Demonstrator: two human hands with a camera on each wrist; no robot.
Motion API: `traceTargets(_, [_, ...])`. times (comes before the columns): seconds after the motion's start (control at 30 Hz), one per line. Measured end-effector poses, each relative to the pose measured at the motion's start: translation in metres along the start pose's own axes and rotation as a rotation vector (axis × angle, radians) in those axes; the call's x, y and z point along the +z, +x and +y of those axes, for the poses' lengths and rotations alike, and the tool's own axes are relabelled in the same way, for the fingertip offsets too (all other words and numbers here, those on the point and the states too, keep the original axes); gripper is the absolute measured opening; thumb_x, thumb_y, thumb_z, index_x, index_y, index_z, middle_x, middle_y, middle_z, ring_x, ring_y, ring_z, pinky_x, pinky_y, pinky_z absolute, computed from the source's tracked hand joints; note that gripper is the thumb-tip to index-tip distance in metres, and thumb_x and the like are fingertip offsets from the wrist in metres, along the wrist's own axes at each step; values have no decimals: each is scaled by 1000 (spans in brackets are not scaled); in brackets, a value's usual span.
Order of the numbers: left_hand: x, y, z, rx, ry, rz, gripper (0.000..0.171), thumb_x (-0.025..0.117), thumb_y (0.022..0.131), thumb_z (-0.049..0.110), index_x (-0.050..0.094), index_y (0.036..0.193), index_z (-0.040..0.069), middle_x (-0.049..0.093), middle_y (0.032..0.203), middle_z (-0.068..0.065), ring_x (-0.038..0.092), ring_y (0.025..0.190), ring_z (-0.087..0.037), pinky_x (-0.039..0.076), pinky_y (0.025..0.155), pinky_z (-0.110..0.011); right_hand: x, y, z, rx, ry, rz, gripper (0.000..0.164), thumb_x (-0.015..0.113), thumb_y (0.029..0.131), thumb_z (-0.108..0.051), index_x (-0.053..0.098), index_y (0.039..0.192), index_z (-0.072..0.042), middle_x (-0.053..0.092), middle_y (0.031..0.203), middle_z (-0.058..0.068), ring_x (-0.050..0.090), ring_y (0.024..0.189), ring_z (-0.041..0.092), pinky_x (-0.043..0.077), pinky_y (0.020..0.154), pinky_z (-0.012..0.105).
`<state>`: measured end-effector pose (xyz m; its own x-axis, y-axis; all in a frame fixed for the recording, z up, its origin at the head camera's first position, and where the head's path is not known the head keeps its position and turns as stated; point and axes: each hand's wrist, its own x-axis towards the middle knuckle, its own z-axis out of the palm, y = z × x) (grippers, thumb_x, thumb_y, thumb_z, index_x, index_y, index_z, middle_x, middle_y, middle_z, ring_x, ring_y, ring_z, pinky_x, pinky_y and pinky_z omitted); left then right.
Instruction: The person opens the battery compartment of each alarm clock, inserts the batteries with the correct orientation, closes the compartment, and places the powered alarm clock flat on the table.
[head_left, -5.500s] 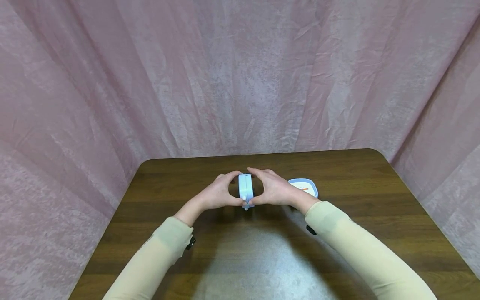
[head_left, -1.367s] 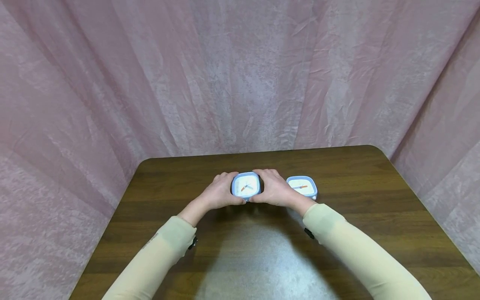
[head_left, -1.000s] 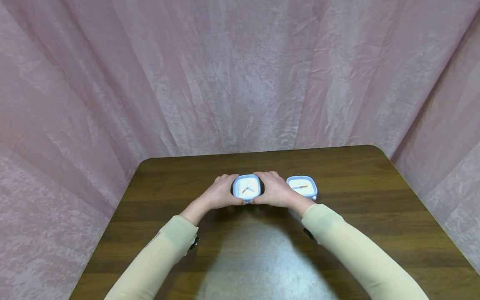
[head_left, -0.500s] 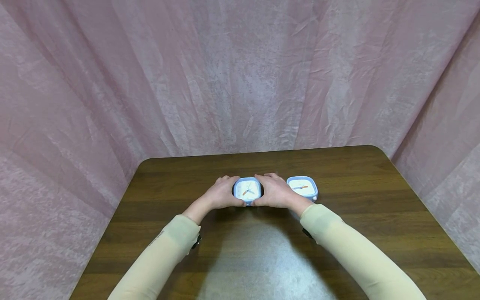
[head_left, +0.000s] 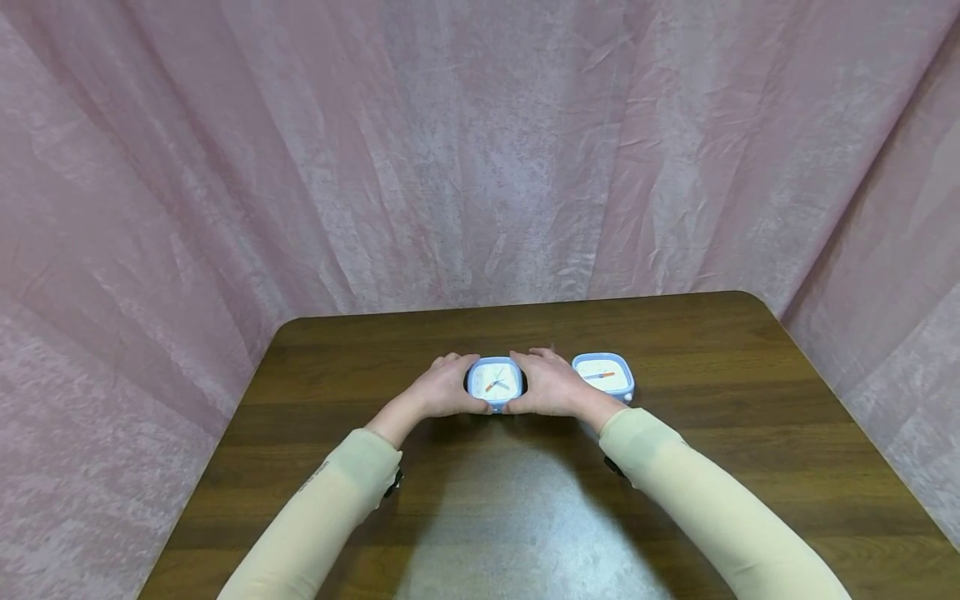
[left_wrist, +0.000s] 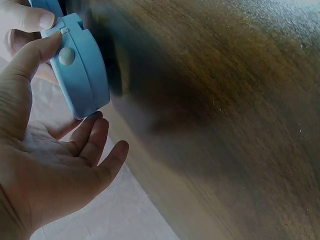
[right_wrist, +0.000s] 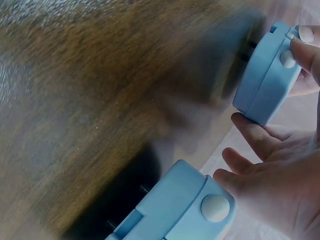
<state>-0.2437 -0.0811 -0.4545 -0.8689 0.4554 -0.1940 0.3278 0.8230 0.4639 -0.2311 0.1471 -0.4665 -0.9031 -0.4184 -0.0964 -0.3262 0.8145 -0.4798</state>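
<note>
A small light-blue alarm clock (head_left: 495,380) with rounded corners is held between both hands, its white face and orange hand turned up to the head camera. My left hand (head_left: 447,389) grips its left side, thumb at the near edge and fingers at the far edge. My right hand (head_left: 551,385) grips the right side in the same way. In the left wrist view, the left thumb presses the clock's edge beside a round white knob (left_wrist: 66,56). A second, similar clock (head_left: 602,372) lies face up just right of my right hand; its side fills the bottom of the right wrist view.
Everything is over a dark brown wooden table (head_left: 360,350) with rounded far corners. Pink velvety curtains (head_left: 480,167) hang behind and at both sides. Glare covers the near middle of the tabletop.
Earlier the held clock stood edge-on between the hands; it has since turned face up. Over the last second or so, clock and hands sank slightly, then nearly stopped. The second clock stays put.
</note>
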Motion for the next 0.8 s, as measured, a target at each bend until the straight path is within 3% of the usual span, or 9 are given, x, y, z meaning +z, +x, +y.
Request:
traceTargets(0.47, [-1,0,-2,-31,-58,-49,100,82,82,45,33,160,6,47,145,-18,42,129,-35,42,101,-49,-1,0,-1,26,24,-45,101,77,83,-53,32,160,-5,42,158,13,22,152,36,26,116,59])
traceTargets(0.8, [2,-2,-5,-49,-78,-48,107,81,82,53,25,164,12,41,153,-17,37,139,-37,40,106,-53,-2,-2,-2,27,41,-71,103,75,85,-53,25,163,-7,35,163,12,18,153,35,22,117,59])
